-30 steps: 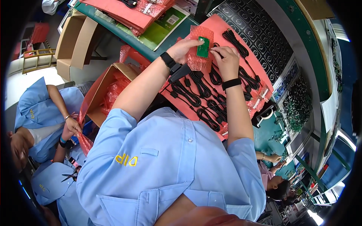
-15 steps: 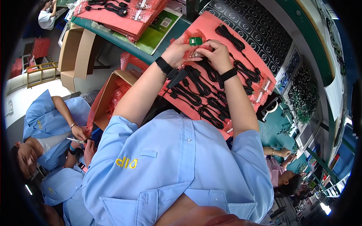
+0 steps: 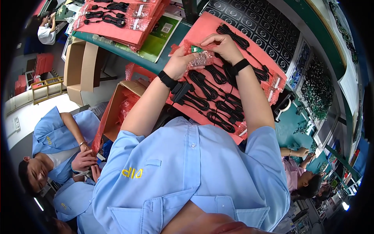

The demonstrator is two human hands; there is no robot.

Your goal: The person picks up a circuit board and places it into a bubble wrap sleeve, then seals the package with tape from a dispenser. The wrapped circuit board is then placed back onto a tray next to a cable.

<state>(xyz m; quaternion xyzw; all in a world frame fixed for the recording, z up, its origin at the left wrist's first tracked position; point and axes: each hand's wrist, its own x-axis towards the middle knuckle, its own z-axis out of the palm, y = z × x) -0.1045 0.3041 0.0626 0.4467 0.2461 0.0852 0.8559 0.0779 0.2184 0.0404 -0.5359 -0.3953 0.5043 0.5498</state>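
Observation:
Over the bench, a green circuit board (image 3: pixel 196 49) sits partly covered in a pink bubble-wrap bag (image 3: pixel 203 59). My left hand (image 3: pixel 178 63) grips the bag's left side, thumb across its front. At the upper right of the bag, my right hand (image 3: pixel 224 46) has its fingers closed in a pinch on the edge. Bubble film hides most of the board, and I cannot tell whether the right fingertips touch it. Beneath both hands lies a pink sheet (image 3: pixel 210 24) carrying several coiled black cables (image 3: pixel 203 85).
Stacked pink sheets with cables (image 3: pixel 107 32) lie at the upper left beside a green printed sheet (image 3: pixel 161 37). A black patterned tray (image 3: pixel 269 31) borders the cables. An open cardboard box (image 3: pixel 113 105) stands left; co-workers (image 3: pixel 58 148) work at left and right.
The bubble-wrap bag now covers more of the circuit board and hangs lower right. My right hand has risen slightly to the bag's upper edge; my left hand keeps its grip.

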